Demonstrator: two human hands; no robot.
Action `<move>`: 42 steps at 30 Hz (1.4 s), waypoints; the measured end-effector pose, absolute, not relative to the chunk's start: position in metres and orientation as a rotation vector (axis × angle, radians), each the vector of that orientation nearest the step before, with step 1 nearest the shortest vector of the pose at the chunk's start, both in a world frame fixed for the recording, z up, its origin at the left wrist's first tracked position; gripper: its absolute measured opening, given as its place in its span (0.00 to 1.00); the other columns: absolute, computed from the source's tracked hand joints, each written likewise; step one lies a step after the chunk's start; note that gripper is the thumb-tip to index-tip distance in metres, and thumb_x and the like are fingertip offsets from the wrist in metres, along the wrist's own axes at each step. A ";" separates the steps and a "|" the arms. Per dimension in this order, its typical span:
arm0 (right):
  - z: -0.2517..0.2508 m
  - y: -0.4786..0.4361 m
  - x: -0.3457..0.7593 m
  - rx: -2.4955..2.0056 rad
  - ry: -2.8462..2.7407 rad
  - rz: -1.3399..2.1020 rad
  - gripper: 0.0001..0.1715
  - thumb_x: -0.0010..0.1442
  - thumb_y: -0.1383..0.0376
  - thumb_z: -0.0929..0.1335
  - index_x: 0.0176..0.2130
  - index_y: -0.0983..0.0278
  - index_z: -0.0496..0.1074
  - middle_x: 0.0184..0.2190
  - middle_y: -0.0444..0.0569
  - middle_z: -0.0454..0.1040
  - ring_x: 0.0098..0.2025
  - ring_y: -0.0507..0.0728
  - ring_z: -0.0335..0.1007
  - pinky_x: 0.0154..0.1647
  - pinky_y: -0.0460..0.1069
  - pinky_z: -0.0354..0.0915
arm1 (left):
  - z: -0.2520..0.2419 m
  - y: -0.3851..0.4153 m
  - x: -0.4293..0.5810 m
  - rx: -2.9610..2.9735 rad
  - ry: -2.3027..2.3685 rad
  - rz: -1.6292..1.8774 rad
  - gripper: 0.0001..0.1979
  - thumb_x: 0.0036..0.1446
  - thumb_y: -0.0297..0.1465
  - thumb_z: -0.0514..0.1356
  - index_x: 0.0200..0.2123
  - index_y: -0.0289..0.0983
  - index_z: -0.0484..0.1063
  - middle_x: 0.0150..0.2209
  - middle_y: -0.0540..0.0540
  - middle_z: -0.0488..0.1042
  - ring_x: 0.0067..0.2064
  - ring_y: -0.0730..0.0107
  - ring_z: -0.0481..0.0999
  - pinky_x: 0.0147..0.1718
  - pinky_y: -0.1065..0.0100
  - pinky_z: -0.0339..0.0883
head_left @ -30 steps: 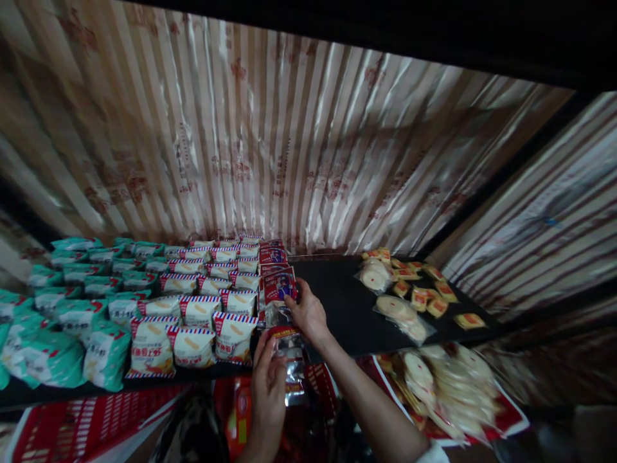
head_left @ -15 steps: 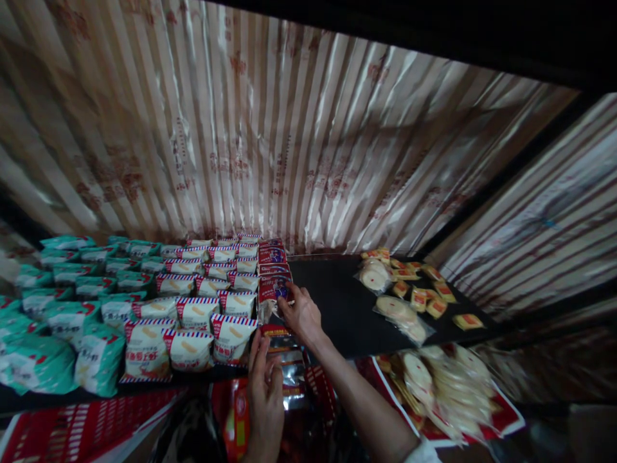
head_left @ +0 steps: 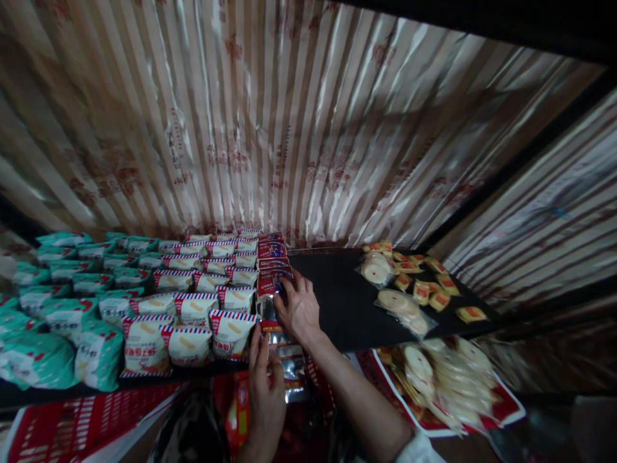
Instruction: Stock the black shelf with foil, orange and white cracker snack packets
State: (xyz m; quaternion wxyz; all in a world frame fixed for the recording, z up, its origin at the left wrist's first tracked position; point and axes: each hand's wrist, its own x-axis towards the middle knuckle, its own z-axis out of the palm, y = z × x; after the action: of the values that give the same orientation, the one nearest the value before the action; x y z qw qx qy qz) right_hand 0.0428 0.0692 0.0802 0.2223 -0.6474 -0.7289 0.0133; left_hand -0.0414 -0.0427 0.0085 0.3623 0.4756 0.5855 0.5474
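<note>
My right hand (head_left: 299, 308) reaches over a row of dark red packets (head_left: 272, 247). Its fingers bend down over the front red packet, whose silvery lower part shows beside them; the fingertips are partly hidden. Closer to me, my left hand (head_left: 266, 389) is raised with fingers stretched upward and thumb apart, at the left side of a stack of red and silver packets (head_left: 288, 363). Left of the row stand white snack bags (head_left: 234, 334) with red-and-blue striped tops, close to my left fingertips.
Teal bags (head_left: 99, 354) fill the left of the black shelf (head_left: 332, 302). Small yellow packs (head_left: 471, 314) and round wrapped crackers (head_left: 402, 308) lie at the right. Below are a red basket (head_left: 91, 421) and a white-rimmed tray (head_left: 513, 415) of wrapped crackers. A striped sheet hangs behind.
My right hand has shifted slightly up on the front red packet, and more of that packet's silvery part shows. My left hand stays nearly in place. The view has tilted a little.
</note>
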 end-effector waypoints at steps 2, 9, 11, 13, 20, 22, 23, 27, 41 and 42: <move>0.079 0.071 0.042 -1.725 -2.066 0.038 0.23 0.58 0.60 0.63 0.53 0.61 0.67 0.59 0.52 0.59 0.58 0.63 0.50 0.57 0.55 0.55 | 0.010 -0.042 -0.041 1.230 1.498 1.400 0.21 0.59 0.30 0.47 0.55 0.37 0.62 0.63 0.38 0.52 0.62 0.59 0.58 0.55 0.57 0.61; 0.070 0.081 0.040 -1.714 -2.026 0.027 0.23 0.59 0.54 0.62 0.49 0.62 0.72 0.56 0.54 0.64 0.60 0.64 0.50 0.56 0.58 0.55 | 0.002 -0.037 -0.047 1.321 1.513 1.453 0.19 0.59 0.29 0.49 0.53 0.39 0.65 0.61 0.39 0.59 0.61 0.60 0.59 0.54 0.58 0.63; 0.069 0.082 0.040 -1.680 -2.053 0.037 0.24 0.59 0.53 0.62 0.49 0.63 0.71 0.56 0.55 0.65 0.61 0.65 0.49 0.57 0.58 0.54 | 0.000 -0.036 -0.048 1.352 1.489 1.449 0.19 0.59 0.29 0.49 0.53 0.39 0.65 0.61 0.40 0.58 0.60 0.61 0.62 0.52 0.60 0.66; 0.069 0.082 0.040 -1.656 -2.096 0.063 0.25 0.58 0.54 0.63 0.50 0.64 0.71 0.56 0.55 0.65 0.61 0.65 0.49 0.58 0.58 0.53 | -0.001 -0.036 -0.048 1.352 1.488 1.439 0.19 0.59 0.28 0.50 0.53 0.40 0.65 0.61 0.40 0.58 0.59 0.61 0.63 0.50 0.62 0.68; 0.071 0.083 0.036 -1.650 -2.158 0.095 0.25 0.57 0.56 0.64 0.52 0.65 0.69 0.56 0.58 0.65 0.62 0.67 0.47 0.59 0.60 0.50 | -0.005 -0.033 -0.047 1.305 1.496 1.410 0.19 0.58 0.27 0.51 0.53 0.39 0.66 0.61 0.39 0.58 0.53 0.63 0.70 0.44 0.65 0.72; 0.071 0.083 0.035 -1.652 -2.161 0.115 0.25 0.57 0.57 0.65 0.51 0.65 0.69 0.56 0.58 0.64 0.63 0.67 0.46 0.59 0.61 0.48 | -0.007 -0.033 -0.048 1.356 1.503 1.417 0.19 0.58 0.27 0.51 0.53 0.40 0.65 0.62 0.39 0.57 0.53 0.62 0.70 0.44 0.64 0.72; 0.071 0.083 0.035 -1.650 -2.159 0.127 0.25 0.57 0.57 0.65 0.51 0.64 0.69 0.56 0.58 0.64 0.63 0.68 0.46 0.59 0.62 0.48 | -0.008 -0.034 -0.049 1.385 1.508 1.420 0.19 0.58 0.27 0.51 0.53 0.40 0.65 0.62 0.39 0.57 0.53 0.62 0.69 0.44 0.64 0.71; 0.067 0.082 0.038 -1.579 -2.130 0.164 0.26 0.57 0.56 0.65 0.53 0.62 0.68 0.59 0.56 0.61 0.65 0.68 0.40 0.60 0.64 0.45 | -0.003 -0.037 -0.048 1.480 1.513 1.417 0.22 0.56 0.24 0.50 0.54 0.40 0.64 0.62 0.40 0.56 0.50 0.63 0.71 0.45 0.62 0.71; 0.022 -0.040 0.118 -1.500 -1.377 0.389 0.18 0.60 0.60 0.60 0.48 0.63 0.67 0.49 0.55 0.70 0.51 0.58 0.65 0.53 0.57 0.63 | 0.033 -0.067 -0.041 1.559 1.518 1.356 0.19 0.57 0.25 0.48 0.50 0.37 0.67 0.60 0.38 0.59 0.46 0.67 0.72 0.47 0.62 0.68; 0.015 -0.049 0.120 -1.514 -1.399 0.443 0.18 0.60 0.60 0.61 0.48 0.63 0.67 0.48 0.55 0.70 0.50 0.58 0.67 0.52 0.56 0.64 | 0.032 -0.066 -0.041 1.592 1.521 1.342 0.19 0.57 0.25 0.48 0.51 0.37 0.66 0.60 0.38 0.58 0.46 0.66 0.72 0.48 0.61 0.68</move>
State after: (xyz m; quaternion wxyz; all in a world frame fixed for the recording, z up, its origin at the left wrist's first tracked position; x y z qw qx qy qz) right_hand 0.1199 -0.0495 0.0154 0.4938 -0.6244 -0.5770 0.1828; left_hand -0.0412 -0.0657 0.0318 0.2776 0.5931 0.5666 0.5001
